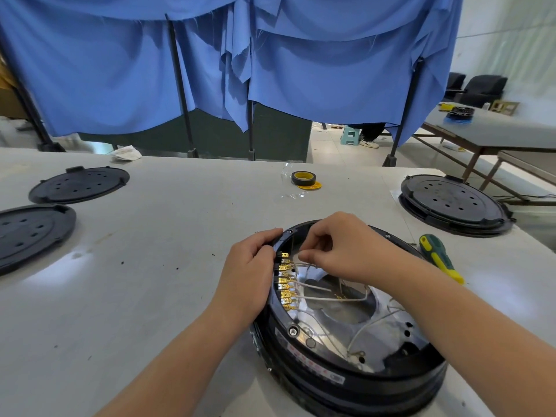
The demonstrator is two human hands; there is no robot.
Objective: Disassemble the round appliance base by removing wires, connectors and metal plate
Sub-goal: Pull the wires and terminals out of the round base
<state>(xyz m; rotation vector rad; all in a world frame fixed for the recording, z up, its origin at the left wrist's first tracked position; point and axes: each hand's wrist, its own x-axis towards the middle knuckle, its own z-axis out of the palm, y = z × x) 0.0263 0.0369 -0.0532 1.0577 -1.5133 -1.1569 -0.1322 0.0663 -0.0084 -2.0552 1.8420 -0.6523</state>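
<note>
Head view showed the round appliance base (346, 350) at lower right of the frame on the surface (168, 260). Left hand (249, 272) gripped its rim beside gold connectors (285, 284); right hand (343, 251) fingers (307, 254) pinched a thin wire (313, 263). Farther back lay a screwdriver (440, 258) and tape roll (304, 178).

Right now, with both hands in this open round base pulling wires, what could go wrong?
1. The right hand pinches a thin wire near the row of brass connectors; tugging the wire rather than the terminal could snap it.
2. The left hand only steadies the rim of the base, so a hard pull might slide or tip it.
3. The screwdriver lies near the right forearm and could get knocked away.
</note>
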